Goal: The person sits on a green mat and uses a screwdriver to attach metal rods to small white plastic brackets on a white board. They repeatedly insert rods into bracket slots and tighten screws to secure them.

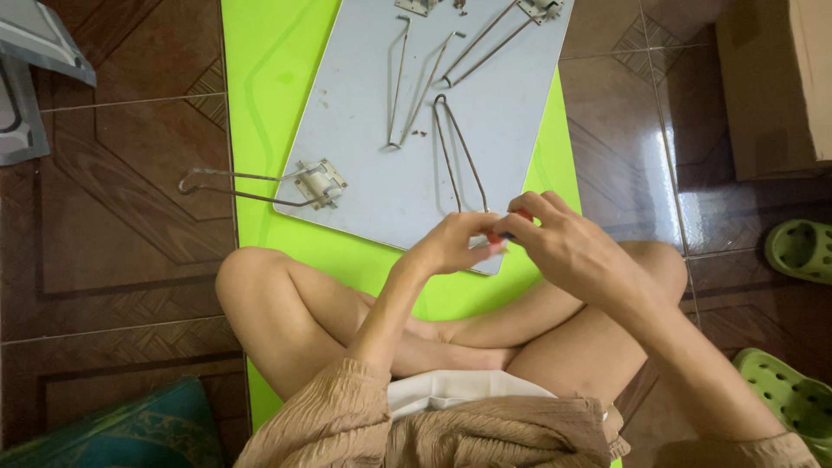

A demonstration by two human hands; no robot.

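Observation:
I sit cross-legged on a bright green mat (269,87) with a grey board (373,165) lying on it in front of my knees. My left hand (452,243) and my right hand (568,243) meet over the board's near corner. Together they pinch a small red and blue item (501,234), mostly hidden by the fingers. A bent wire leg (458,156) lies loose on the board just beyond my hands. Another wire leg (238,184) is fixed to a metal bracket (321,184) at the board's left corner and sticks out over the floor.
More wire legs (416,87) and brackets (539,9) lie on the far part of the board. A cardboard box (776,87) stands at the right. Green sandals (799,250) sit on the brown tiled floor. A dark cushion (130,429) lies at the lower left.

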